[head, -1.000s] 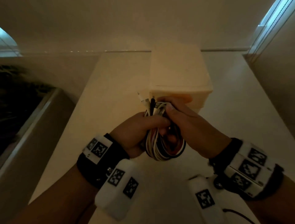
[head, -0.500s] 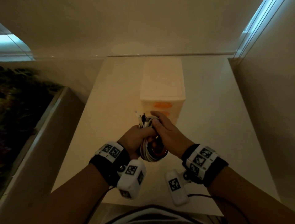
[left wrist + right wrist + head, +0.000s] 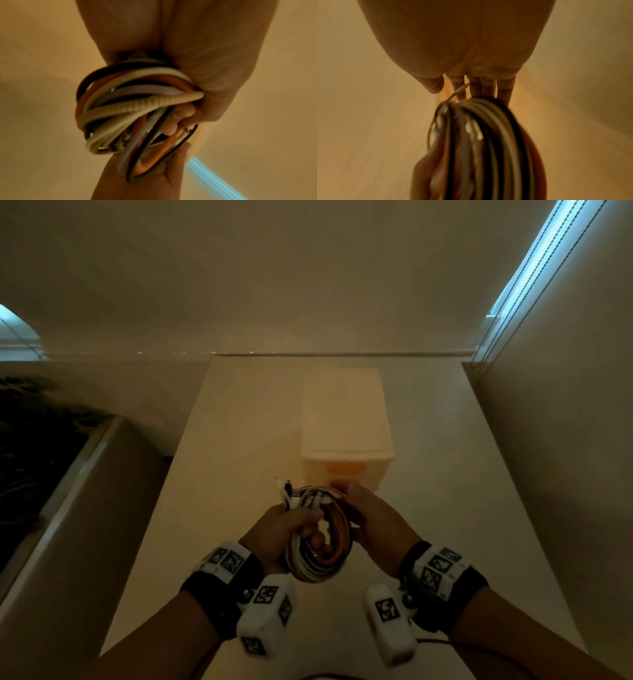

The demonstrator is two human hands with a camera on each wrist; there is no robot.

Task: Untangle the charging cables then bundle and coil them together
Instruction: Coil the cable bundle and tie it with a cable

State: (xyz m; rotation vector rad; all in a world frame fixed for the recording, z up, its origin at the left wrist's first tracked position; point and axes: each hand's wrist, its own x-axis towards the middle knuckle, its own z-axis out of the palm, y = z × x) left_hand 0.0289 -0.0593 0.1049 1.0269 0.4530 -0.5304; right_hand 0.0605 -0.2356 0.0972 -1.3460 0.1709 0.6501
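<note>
A coil of charging cables (image 3: 320, 556), white, black, orange and grey, hangs in the air between both hands above the white table (image 3: 219, 508). My left hand (image 3: 291, 525) grips the coil's left side, fingers curled through the loops (image 3: 140, 105). My right hand (image 3: 363, 511) holds the coil's right and far side, its fingers wrapped over the top of the strands (image 3: 488, 128). Several plug ends (image 3: 286, 491) stick up from the bundle at its far left. The right wrist view is blurred.
A tall white box (image 3: 346, 426) with an orange mark on its near face stands on the table just beyond the hands. A wall (image 3: 565, 474) borders the table on the right. A ledge with a dark planter (image 3: 51, 467) lies to the left.
The head camera has tilted up and back, so hands and coil look smaller and lower. The right hand has shifted from the coil's top to its right side, showing more orange strands.
</note>
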